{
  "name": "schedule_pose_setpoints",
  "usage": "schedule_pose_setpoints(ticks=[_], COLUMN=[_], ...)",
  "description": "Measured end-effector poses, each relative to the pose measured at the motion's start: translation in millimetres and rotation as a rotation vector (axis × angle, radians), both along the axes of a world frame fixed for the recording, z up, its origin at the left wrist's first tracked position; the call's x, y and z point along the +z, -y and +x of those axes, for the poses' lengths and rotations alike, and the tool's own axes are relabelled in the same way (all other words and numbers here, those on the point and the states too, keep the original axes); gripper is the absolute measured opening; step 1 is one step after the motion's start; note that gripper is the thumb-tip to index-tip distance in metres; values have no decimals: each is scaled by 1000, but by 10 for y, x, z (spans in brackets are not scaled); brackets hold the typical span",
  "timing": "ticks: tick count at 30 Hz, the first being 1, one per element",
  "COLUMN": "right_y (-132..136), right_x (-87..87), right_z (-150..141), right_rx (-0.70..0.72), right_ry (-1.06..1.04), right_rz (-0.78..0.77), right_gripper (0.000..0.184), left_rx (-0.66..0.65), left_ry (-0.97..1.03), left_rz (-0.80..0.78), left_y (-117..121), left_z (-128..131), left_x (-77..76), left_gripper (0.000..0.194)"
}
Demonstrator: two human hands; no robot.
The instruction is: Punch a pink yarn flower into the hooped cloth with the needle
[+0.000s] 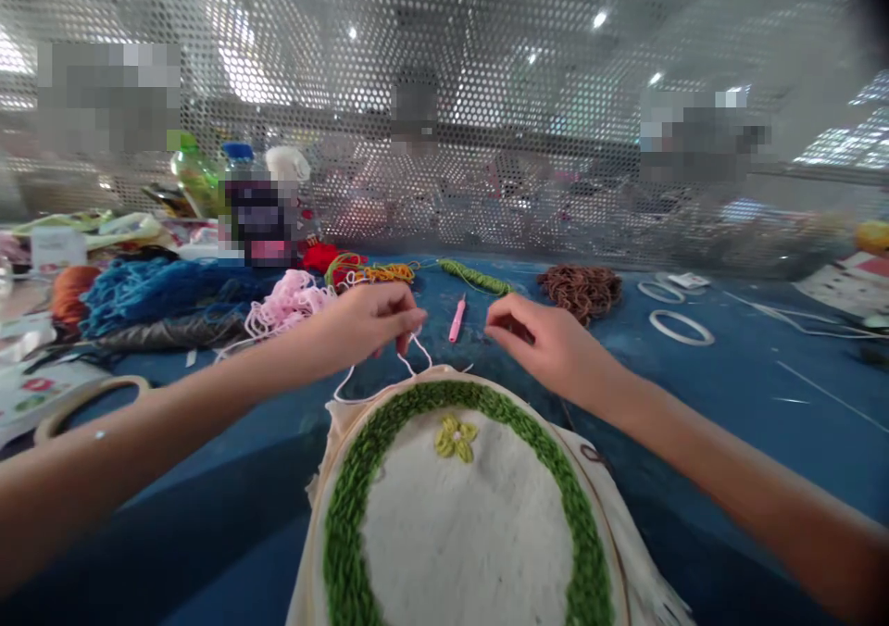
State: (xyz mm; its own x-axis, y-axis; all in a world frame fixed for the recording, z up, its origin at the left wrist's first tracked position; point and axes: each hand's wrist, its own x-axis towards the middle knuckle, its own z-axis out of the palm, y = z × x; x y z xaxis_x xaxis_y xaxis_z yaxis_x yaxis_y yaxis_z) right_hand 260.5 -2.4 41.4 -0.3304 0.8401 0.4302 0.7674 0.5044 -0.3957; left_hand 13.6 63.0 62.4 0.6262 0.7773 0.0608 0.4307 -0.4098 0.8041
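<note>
My left hand (pixel 368 325) pinches a white thread (pixel 409 357) whose loop hangs down to the upper rim of a wooden embroidery hoop (pixel 326 487). The hoop holds white fabric (pixel 458 515) with a thick green yarn wreath (pixel 347 515) and a small yellow-green flower (pixel 456 439). My right hand (pixel 542 339) hovers just above the hoop's far edge, its fingertips closed and nothing visible in them. Between my hands lies a pink-handled hook (pixel 456 320), touched by neither.
Tangled blue (pixel 167 293), pink (pixel 288 304), green (pixel 476 277) and brown yarn (pixel 580 293) lie on the blue table (pixel 729 394). Loose hoop rings (pixel 679 327) lie right, another (pixel 87 404) left. Bottles (pixel 195 174) stand behind, before a perforated metal screen (pixel 486 70).
</note>
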Motion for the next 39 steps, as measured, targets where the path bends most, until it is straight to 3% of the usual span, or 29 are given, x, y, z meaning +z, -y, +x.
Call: schedule_pose_setpoints(ticks=[5, 9, 21, 34, 39], right_y=[41, 17, 30, 56, 77], right_x=[-399, -539, -622, -615, -589], right_z=[97, 93, 91, 77, 21], right_rx=[109, 171, 111, 80, 91], right_ry=[197, 256, 176, 254, 219], right_rz=[254, 277, 121, 97, 95], right_gripper=[12, 19, 22, 24, 16], left_rx=[16, 83, 141, 108, 127], left_ry=[37, 113, 151, 144, 109], left_rz=[-138, -181, -278, -275, -272], left_y=[166, 187, 187, 192, 195], left_z=[-12, -40, -6, -16, -33], left_x=[-540, -714, -668, -662, -662], left_gripper=[31, 32, 24, 24, 30])
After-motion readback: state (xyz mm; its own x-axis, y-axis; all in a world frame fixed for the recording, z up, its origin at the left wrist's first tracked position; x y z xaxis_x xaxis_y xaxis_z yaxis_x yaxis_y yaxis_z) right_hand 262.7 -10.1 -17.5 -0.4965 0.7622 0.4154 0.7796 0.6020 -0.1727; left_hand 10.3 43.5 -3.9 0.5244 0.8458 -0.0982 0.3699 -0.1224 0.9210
